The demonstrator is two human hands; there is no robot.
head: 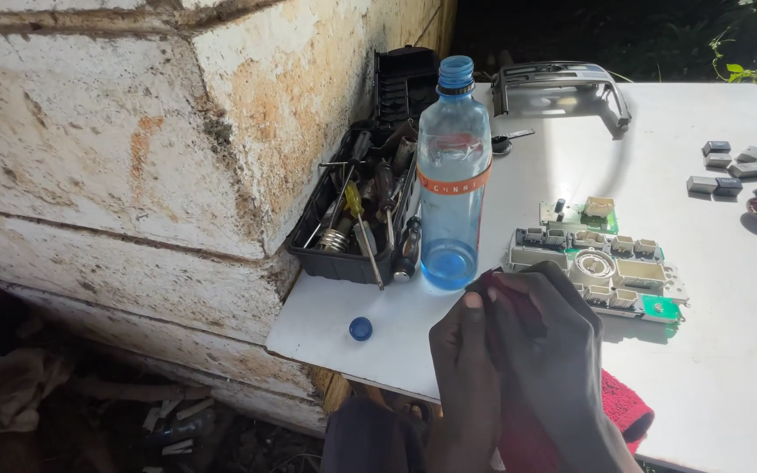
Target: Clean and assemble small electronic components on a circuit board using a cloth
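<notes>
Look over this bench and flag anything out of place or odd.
The plastic bottle stands uncapped; its blue cap lies apart near the white table's front edge. A bare circuit board lies exposed, grey buttons scattered beyond it. Nothing looks spilled.

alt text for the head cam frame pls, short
Both hands, left hand and right hand, close together around a red cloth at the near edge of a white table. Beyond them lie a green circuit board with white connectors, a clear plastic bottle with no cap on, its blue cap, and a black tool tray of screwdrivers.
</notes>
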